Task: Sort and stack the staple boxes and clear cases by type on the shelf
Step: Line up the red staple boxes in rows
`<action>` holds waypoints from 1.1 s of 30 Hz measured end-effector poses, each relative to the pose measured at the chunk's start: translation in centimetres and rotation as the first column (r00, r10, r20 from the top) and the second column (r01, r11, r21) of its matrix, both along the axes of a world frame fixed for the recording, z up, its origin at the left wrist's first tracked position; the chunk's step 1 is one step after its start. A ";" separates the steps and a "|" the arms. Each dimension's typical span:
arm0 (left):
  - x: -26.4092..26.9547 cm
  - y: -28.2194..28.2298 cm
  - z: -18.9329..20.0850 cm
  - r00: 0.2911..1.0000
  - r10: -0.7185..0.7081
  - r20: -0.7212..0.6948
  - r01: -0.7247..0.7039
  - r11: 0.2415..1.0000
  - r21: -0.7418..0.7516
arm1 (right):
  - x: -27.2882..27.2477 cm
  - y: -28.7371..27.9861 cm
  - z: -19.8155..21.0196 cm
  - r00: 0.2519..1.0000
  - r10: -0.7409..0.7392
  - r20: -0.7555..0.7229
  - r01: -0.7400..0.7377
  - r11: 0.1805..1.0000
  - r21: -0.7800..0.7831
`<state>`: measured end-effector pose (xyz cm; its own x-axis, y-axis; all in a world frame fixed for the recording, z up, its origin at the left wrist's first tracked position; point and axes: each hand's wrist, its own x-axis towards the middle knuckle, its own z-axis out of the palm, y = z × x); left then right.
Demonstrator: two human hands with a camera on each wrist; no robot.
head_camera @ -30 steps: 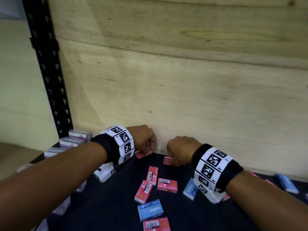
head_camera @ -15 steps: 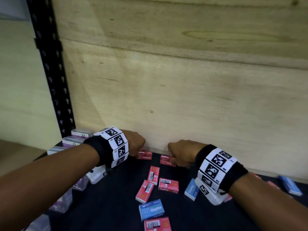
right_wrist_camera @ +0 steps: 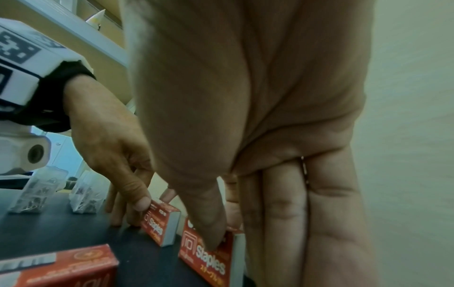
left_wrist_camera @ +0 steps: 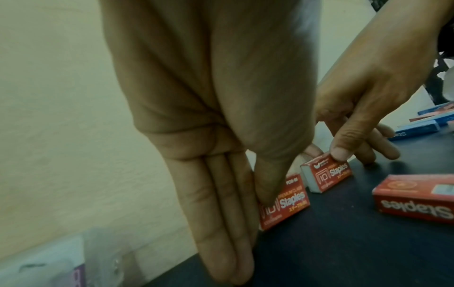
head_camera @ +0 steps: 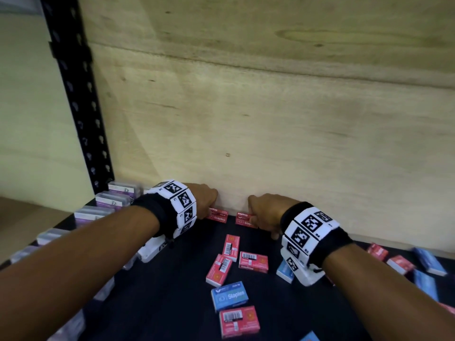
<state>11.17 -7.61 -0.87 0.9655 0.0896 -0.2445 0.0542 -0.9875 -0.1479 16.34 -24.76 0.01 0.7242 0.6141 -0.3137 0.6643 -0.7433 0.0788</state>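
Observation:
Two red staple boxes stand on edge on the dark shelf [head_camera: 172, 303], close to the wooden back panel [head_camera: 270, 143]. My left hand [head_camera: 209, 207] pinches the left box [head_camera: 219, 216] between thumb and forefinger; the left wrist view shows the thumb [left_wrist_camera: 266, 186] on that box's printed face [left_wrist_camera: 292, 202]. My right hand [head_camera: 256, 217] pinches the right box [head_camera: 242, 219] the same way, thumb [right_wrist_camera: 209, 223] on its front [right_wrist_camera: 211, 262]. A small gap separates the two boxes. The other fingers of both hands point straight down.
Clear cases with purple labels [head_camera: 113, 200] line the shelf's left side by the black upright [head_camera: 78, 94]. Loose red boxes [head_camera: 253, 260] and a blue box [head_camera: 230, 296] lie behind my hands. More red and blue boxes [head_camera: 429, 260] lie at the right.
Both hands have come down from a slightly raised position. The two red boxes they hold now stand on the shelf by the back panel.

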 end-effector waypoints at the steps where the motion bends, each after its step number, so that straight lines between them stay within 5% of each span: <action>1: 0.0 0.0 0.0 1.000 0.001 0.007 -0.001 1.000 -0.004 | -0.1 0.0 0.0 1.000 -0.007 0.002 0.007 1.000 -0.002; 33: 0.3 -0.1 0.0 0.999 0.035 0.023 -0.033 0.998 -0.060 | 0.0 0.2 -0.7 0.999 -0.043 0.010 0.043 0.999 0.018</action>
